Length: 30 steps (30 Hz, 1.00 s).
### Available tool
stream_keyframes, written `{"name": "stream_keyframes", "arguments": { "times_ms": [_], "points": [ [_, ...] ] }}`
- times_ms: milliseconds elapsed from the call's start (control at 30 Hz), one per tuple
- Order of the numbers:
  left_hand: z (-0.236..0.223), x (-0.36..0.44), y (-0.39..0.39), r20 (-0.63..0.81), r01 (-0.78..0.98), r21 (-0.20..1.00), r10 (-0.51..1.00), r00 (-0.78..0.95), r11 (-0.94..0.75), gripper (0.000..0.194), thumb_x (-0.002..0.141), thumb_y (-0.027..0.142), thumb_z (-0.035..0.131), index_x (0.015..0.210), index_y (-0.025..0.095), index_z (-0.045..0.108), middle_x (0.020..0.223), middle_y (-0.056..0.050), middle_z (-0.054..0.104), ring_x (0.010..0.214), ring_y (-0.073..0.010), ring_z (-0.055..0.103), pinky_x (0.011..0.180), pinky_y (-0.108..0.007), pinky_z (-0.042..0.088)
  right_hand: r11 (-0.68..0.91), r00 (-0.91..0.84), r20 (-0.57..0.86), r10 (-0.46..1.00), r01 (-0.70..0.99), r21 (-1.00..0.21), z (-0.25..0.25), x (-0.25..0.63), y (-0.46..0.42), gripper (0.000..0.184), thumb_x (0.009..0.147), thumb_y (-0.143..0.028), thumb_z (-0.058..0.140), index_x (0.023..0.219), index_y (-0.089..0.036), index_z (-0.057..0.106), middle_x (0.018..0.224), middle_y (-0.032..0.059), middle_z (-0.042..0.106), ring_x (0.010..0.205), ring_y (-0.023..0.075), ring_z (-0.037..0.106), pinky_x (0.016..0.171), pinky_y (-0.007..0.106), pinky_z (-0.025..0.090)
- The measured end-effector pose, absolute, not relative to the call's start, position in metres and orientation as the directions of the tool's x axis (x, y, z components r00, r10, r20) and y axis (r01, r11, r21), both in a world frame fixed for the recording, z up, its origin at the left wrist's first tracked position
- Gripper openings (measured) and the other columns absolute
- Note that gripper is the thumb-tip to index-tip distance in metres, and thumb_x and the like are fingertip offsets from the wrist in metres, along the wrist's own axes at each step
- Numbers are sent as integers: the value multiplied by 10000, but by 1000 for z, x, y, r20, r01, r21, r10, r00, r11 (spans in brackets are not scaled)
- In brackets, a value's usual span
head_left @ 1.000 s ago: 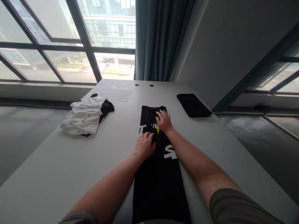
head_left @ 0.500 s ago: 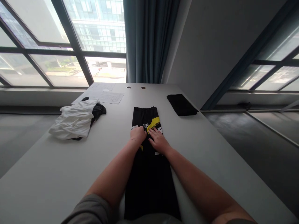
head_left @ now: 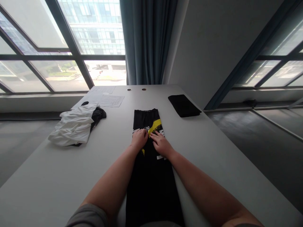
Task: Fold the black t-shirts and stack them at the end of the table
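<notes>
Close to your body, the black garment (head_left: 153,189) runs up the middle of the white table (head_left: 94,170) in one long narrow strip, its near end out of sight below you. Your forearms lie along either side of it, so mind that a sleeve or elbow doesn't drag an edge askew.

Further up, both hands rest on the printed part. Your right hand (head_left: 162,145) has its fingers outstretched and slightly spread on the cloth, gripping nothing that shows; that flat contact suits pressing out creases. Your left hand (head_left: 139,138) has its fingers curled down against the fabric, and I can't make out whether they pinch a bit of it. If they do, a light hold is likely enough, since a hard pinch could pucker the layers. Steady, even pressure from the centre outward seems the best way to flatten this stretch.

Just past your right fingertips, the yellow stripe (head_left: 155,125) gives you a handy check for skew. Beyond it, the garment's far edge looks slightly uneven, so square its corners by eye.

The white cloth heap (head_left: 72,124) sits well off to the left, the folded black cloth (head_left: 184,105) off to the right, and the papers (head_left: 111,101) farther back, all apart from your work.
</notes>
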<state>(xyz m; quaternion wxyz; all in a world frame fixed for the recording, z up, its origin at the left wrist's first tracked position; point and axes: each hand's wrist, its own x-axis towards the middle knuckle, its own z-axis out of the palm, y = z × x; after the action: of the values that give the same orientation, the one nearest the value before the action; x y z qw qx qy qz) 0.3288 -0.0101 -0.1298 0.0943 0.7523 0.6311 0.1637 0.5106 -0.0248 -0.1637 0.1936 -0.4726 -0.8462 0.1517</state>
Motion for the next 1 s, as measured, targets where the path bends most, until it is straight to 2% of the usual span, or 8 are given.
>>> {"name": "stream_keyframes", "arguments": {
  "times_ms": [167, 300, 400, 533, 667, 833, 1000],
  "points": [
    [-130, 328, -13, 107, 921, 331, 978, 180, -206, 266, 1047, 305, 468, 1032, 222, 720, 1131, -79, 732, 1146, -238, 616, 1032, -364, 428, 526, -498, 183, 848, 747, -407, -163, 511, -26, 583, 943, -203, 484, 1520, -211, 570, 1580, 59, 524, 1530, 327, 360, 1262, 570, 283],
    [-126, 318, -18, 107, 885, 372, 960, 259, -280, 316, 1024, 226, 468, 1206, 249, 725, 1244, -57, 724, 1185, -220, 625, 1068, -355, 444, 541, -524, 157, 837, 752, -376, -161, 512, -26, 587, 955, -221, 483, 1538, -204, 545, 1611, 66, 485, 1547, 332, 328, 1263, 569, 275],
    [-125, 307, -29, 110, 851, 370, 927, 358, -373, 387, 1021, 220, 473, 1346, 262, 678, 1384, -42, 679, 1276, -203, 605, 1130, -341, 425, 542, -529, 142, 837, 761, -357, -159, 512, -30, 592, 963, -236, 486, 1548, -162, 526, 1634, 105, 445, 1556, 341, 308, 1270, 563, 260],
    [-131, 295, -65, 75, 850, 281, 893, 443, -445, 473, 1035, 292, 498, 1502, 249, 554, 1601, -51, 501, 1490, -236, 436, 1263, -411, 297, 548, -537, 139, 832, 755, -359, -157, 516, -48, 619, 959, -269, 523, 1566, -151, 497, 1666, 142, 380, 1566, 340, 287, 1272, 555, 257],
    [-143, 285, -123, 67, 858, 185, 878, 475, -478, 556, 1047, 375, 492, 1574, 200, 461, 1681, -84, 363, 1578, -290, 276, 1294, -483, 237, 541, -530, 135, 837, 763, -355, -157, 521, -91, 633, 969, -304, 533, 1587, -186, 470, 1685, 131, 343, 1577, 339, 262, 1274, 575, 237],
    [-157, 278, -186, 141, 845, 122, 852, 505, -521, 593, 1048, 414, 475, 1595, 191, 425, 1685, -118, 345, 1582, -303, 262, 1287, -512, 251, 526, -511, 140, 848, 780, -340, -163, 527, -155, 639, 997, -362, 531, 1611, -215, 436, 1689, 114, 328, 1579, 332, 262, 1290, 572, 198],
    [-165, 288, -200, 162, 872, 73, 868, 469, -484, 625, 1042, 430, 470, 1602, 158, 418, 1696, -145, 298, 1577, -317, 275, 1280, -535, 258, 494, -487, 99, 868, 821, -287, -161, 526, -181, 632, 1019, -417, 513, 1625, -277, 403, 1709, 83, 265, 1586, 327, 242, 1280, 605, 175]
  ]
}}
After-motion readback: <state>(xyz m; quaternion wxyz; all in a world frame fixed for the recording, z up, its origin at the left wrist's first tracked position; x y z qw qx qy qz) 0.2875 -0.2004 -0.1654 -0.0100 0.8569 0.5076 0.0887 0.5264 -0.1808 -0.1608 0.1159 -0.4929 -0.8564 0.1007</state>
